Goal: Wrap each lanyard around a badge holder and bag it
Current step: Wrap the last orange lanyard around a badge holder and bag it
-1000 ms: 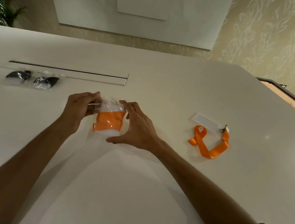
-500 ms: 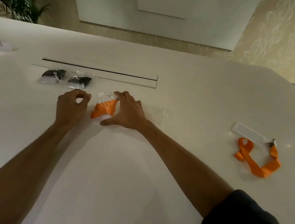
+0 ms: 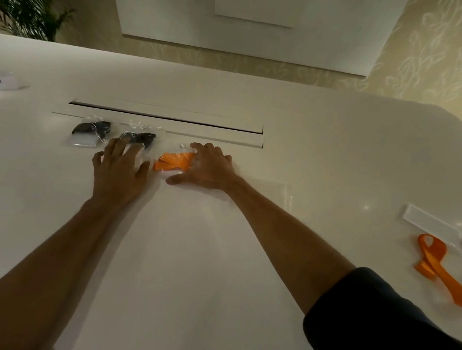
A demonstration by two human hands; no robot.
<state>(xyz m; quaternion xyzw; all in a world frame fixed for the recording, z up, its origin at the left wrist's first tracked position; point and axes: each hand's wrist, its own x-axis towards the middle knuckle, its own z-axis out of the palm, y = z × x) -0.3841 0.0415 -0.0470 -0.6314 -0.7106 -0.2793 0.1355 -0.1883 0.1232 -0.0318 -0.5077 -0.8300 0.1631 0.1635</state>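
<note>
Left hand (image 3: pixel 120 166) uncurled and spread flat, bagged orange lanyard (image 3: pixel 174 161) between hands (right hand (image 3: pixel 208 167) pressing it).

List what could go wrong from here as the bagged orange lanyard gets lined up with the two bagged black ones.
1. The left hand, fingers spread, reaches onto the nearer black bag; it may nudge that bag out of line.
2. The right hand lies flat over the orange bag; pushing the bag could crumple it or loosen the wrap.
3. The loose orange lanyard runs off the frame's right edge; a passing sleeve could drag it.
</note>
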